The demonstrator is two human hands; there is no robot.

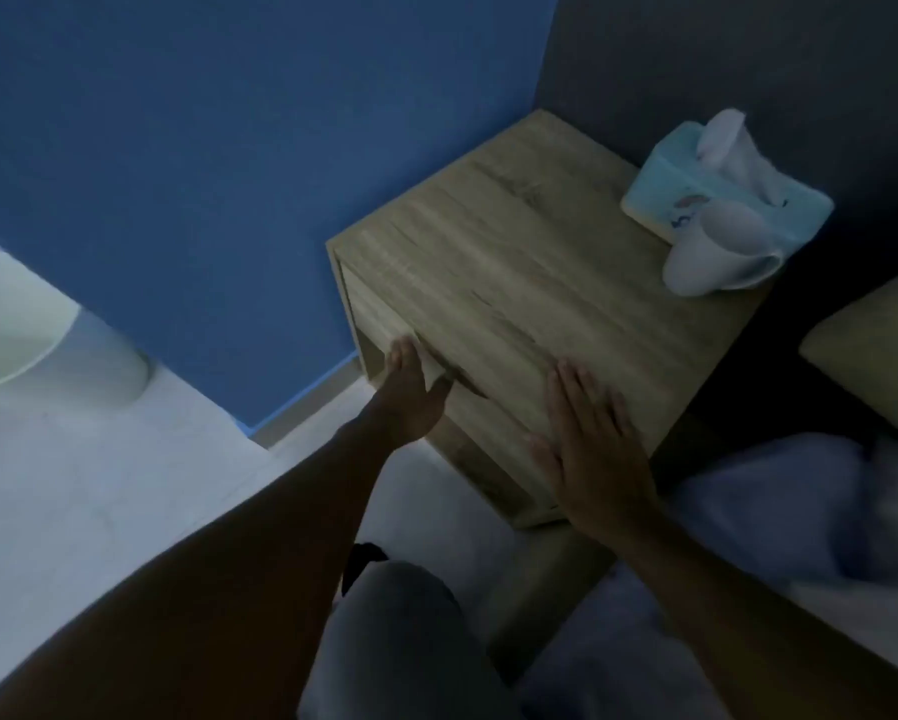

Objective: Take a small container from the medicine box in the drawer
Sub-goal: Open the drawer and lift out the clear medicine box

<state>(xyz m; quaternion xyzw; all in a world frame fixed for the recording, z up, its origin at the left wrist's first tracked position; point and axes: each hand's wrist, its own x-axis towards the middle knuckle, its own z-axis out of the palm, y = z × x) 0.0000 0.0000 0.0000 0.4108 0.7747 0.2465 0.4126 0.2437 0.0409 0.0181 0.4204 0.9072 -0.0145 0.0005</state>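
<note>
My left hand (410, 394) hooked a narrow grip on the drawer (384, 324) front to pull; my right hand (590, 449) lay flat and wide, steadying the nightstand (540, 262). The medicine box was hidden inside.

Tissue box (717, 197) and mug (717, 259) crowd the nightstand's (514, 262) far corner; elsewhere its top lies bare.

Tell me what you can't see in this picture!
- Inside the drawer, head view: it looks closed, so the medicine box and small container are hidden.
- Left hand fingertips: tucked at the drawer's top edge, grip unclear.
- Under the right hand: its palm lies flat on the nightstand.
- Inside the mug: tipped away, dim.
- Tissue box print: too small and blurred.
</note>
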